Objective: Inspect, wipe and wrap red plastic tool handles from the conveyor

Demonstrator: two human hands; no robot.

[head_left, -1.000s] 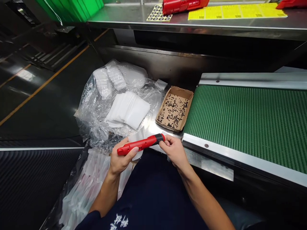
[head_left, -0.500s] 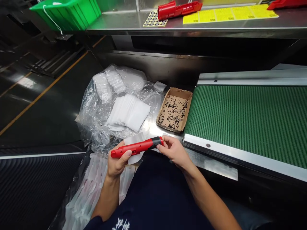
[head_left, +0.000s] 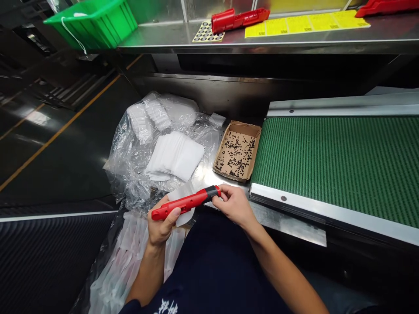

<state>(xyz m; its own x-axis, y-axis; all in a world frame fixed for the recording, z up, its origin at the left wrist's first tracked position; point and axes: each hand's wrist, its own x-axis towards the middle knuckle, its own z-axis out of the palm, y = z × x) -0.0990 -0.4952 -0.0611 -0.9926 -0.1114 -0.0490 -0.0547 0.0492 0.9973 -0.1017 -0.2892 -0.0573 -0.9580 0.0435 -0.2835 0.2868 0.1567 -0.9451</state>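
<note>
My left hand (head_left: 161,224) is closed round the rear of a red plastic tool housing (head_left: 183,203) with a dark grey section near its right end. A white foam sleeve (head_left: 181,192) lies behind the housing, also in my left hand. My right hand (head_left: 236,205) pinches the red ring at the housing's right end between thumb and fingers; the fingertips are partly hidden. Beyond my hands lies a stack of white foam sleeves (head_left: 176,155) on clear plastic film (head_left: 124,152). A cardboard tray (head_left: 238,150) of small black screws or pins stands just past my right hand.
A green conveyor belt (head_left: 340,161) with metal rails runs off to the right. On the metal shelf (head_left: 163,37) above are a green crate (head_left: 94,26), a red part (head_left: 240,19), round stickers (head_left: 207,32) and yellow labels (head_left: 307,24). Wrapped items (head_left: 121,257) lie at lower left.
My right hand has shifted slightly left along the end of the red housing. The grip of my left hand looks the same. The whole view has moved a little.
</note>
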